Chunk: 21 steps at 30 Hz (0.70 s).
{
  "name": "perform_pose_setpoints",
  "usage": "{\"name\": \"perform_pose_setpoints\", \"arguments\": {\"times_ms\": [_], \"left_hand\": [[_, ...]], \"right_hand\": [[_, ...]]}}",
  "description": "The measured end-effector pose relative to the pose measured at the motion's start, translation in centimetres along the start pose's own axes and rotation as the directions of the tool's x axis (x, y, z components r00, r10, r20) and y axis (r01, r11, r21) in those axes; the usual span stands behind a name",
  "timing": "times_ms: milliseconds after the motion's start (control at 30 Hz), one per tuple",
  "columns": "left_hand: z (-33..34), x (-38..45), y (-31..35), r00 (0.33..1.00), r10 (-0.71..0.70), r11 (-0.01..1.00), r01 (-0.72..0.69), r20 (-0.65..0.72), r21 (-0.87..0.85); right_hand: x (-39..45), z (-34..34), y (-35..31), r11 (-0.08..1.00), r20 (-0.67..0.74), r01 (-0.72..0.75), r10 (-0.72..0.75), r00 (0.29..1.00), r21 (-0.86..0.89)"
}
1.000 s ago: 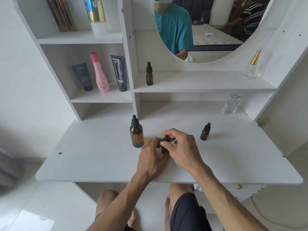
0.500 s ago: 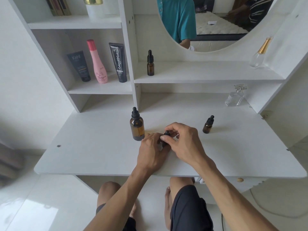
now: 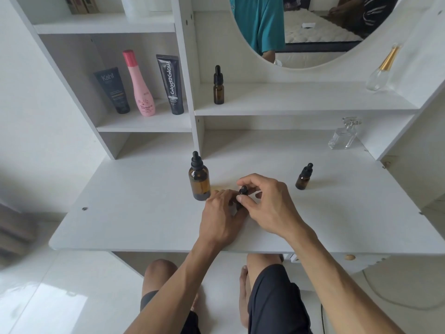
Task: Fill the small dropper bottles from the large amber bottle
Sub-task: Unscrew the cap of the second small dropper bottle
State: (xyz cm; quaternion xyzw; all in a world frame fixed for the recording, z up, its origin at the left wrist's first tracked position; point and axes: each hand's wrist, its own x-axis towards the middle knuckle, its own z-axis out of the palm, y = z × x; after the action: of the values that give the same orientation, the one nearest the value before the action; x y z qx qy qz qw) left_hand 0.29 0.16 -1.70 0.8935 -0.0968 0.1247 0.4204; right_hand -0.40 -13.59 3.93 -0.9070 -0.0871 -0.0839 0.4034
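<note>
- Both hands meet over a small dropper bottle (image 3: 241, 197) standing near the middle of the white table (image 3: 134, 213), a little back from its front edge and just beside the large amber bottle (image 3: 199, 180).
- The left hand (image 3: 220, 219) wraps its fingers round the small bottle's body, which it mostly hides; it seems to steady the bottle against the table top.
- The right hand (image 3: 263, 203) pinches the black dropper cap between thumb and forefinger, the other fingers loosely curled behind.
- The step in hand looks like the turning of this cap; whether it is being loosened or tightened cannot be told, nor whether the bottle holds any liquid.
- The large amber bottle stands upright with its own dropper cap on, touched by neither hand.
- A second small dropper bottle (image 3: 304, 177) stands capped toward the right side of the table, well apart from the hands; a third dropper bottle (image 3: 218, 86) stands on the shelf (image 3: 301, 102) under the mirror.
- If the cap is coming off, the next move calls for lifting the dropper straight up and setting it down without tipping the bottle, then opening the large bottle.
- The small bottle is light and narrow, so the steadying grip should hold while the cap turns.
</note>
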Motion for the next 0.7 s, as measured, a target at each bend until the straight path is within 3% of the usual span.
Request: {"name": "perform_pose_setpoints", "arguments": {"times_ms": [700], "left_hand": [[-0.05,-0.08,-0.04,1.000,-0.002,1.000,0.002,0.010,-0.007]], "right_hand": [[0.06,-0.22,-0.52,0.999,0.024,0.008,-0.007,1.000,-0.041]]}}
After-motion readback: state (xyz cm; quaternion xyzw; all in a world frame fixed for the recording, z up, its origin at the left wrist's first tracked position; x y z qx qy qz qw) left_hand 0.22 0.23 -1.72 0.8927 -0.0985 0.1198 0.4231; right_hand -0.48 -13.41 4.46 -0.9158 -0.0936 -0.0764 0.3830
